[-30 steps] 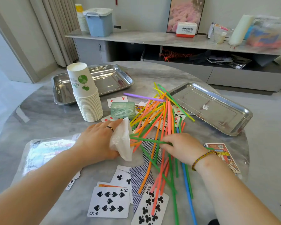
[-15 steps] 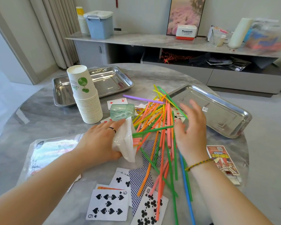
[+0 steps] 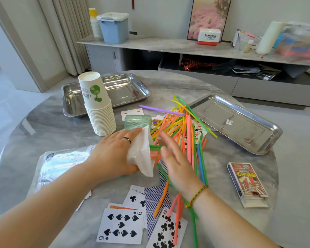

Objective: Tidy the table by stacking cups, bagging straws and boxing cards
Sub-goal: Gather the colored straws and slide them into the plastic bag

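Observation:
My left hand (image 3: 115, 154) grips the mouth of a thin white plastic bag (image 3: 142, 154), with several straw ends poking into it. My right hand (image 3: 175, 161) hovers flat and open just right of the bag, fingers straight, above the pile of coloured straws (image 3: 184, 129). A tall stack of paper cups (image 3: 98, 108) stands upside down behind my left hand. Playing cards (image 3: 122, 226) lie scattered at the near edge and under the straws. The card box (image 3: 247, 181) lies to the right, its flap end open.
Two steel trays rest on the round marble table (image 3: 43, 126): one at the back left (image 3: 132, 88), one at the right (image 3: 240, 122). A green translucent container (image 3: 135, 121) lies beside the cups. A shiny plastic package (image 3: 61, 163) sits under my left forearm.
My right hand let go of the straws it was gathering, rose over the pile, then swung left toward the bag mouth. My left hand kept holding the bag.

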Demonstrator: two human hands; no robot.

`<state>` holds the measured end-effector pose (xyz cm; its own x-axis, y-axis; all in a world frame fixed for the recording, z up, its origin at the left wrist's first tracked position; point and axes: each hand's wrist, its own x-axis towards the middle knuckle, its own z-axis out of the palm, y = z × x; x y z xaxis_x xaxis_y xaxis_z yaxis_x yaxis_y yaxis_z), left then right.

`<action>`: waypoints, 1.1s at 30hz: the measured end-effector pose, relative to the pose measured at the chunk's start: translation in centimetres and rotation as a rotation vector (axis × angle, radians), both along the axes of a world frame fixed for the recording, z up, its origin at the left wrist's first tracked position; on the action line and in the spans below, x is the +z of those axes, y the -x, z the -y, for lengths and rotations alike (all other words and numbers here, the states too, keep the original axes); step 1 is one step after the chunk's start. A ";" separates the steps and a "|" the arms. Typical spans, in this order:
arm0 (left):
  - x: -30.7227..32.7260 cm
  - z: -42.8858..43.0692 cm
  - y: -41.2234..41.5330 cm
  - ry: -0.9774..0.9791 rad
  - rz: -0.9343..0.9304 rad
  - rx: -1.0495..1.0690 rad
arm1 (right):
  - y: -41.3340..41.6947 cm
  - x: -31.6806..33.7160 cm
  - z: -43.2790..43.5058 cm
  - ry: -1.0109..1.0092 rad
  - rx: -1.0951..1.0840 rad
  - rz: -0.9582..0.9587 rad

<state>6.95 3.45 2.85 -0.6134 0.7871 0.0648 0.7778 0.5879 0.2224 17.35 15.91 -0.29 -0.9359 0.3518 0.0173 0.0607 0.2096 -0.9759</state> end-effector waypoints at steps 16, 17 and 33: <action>-0.4 0.7 0.9 0.004 -0.035 0.016 | 0.1 -0.8 2.8 -0.317 0.127 0.031; -0.3 0.9 1.2 0.027 -0.054 0.009 | 0.1 -0.6 2.4 -0.320 0.100 0.022; -3.4 4.4 6.6 0.405 -0.086 0.097 | 1.3 -3.1 -7.8 -0.455 -0.480 0.594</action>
